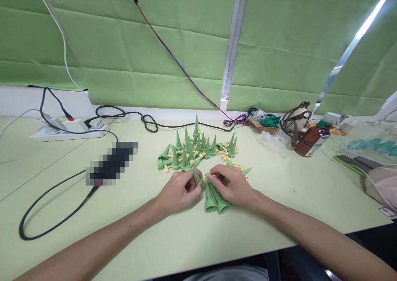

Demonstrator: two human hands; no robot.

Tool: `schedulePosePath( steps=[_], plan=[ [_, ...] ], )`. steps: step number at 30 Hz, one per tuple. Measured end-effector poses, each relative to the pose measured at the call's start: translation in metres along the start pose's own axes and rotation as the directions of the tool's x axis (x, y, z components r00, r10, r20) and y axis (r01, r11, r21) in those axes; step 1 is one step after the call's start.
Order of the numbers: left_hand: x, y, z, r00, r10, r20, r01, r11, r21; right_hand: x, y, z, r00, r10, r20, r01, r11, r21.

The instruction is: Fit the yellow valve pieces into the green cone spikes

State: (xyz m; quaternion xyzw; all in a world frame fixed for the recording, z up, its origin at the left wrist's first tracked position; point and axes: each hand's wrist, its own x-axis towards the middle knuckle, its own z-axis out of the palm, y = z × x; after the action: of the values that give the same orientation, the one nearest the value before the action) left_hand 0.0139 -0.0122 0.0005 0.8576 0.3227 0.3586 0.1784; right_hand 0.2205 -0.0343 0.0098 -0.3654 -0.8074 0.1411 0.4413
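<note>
My left hand (182, 191) is closed around a green plastic cone (196, 176), its tip pointing up and leftward. Close beside it, my right hand (232, 184) pinches a small yellow plastic piece (211, 174) between thumb and fingertips, partly hidden. Two more green cones (210, 202) lie side by side on the table below the hands, their hollow wide ends facing me. Beyond the hands spreads a cluster of green cones (189, 148), many upright and some lying down. Small yellow pieces (223, 152) are scattered among them.
On the pale table (124, 248) at left, a blurred dark device (111, 163) has a looping black cable. A power strip (70, 129) sits behind it. To the right stand a tilted brown bottle (313, 139), clear plastic wrap (273, 144) and a small cardboard box (262, 126).
</note>
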Motion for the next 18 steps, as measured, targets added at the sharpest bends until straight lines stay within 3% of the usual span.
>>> schedulePosePath(
  steps=[6,18],
  plan=[
    [-0.0014,-0.0015,0.0011,0.997,0.071,0.01,-0.071,0.997,-0.028,0.0005,-0.0019,-0.0006,1.0,-0.013,-0.016,0.013,1.0,0.014],
    [-0.0023,-0.0025,0.0017,0.997,0.072,-0.038,-0.074,0.996,-0.049,-0.0005,-0.0016,-0.0001,0.999,-0.006,0.051,0.006,1.0,0.013]
  ],
)
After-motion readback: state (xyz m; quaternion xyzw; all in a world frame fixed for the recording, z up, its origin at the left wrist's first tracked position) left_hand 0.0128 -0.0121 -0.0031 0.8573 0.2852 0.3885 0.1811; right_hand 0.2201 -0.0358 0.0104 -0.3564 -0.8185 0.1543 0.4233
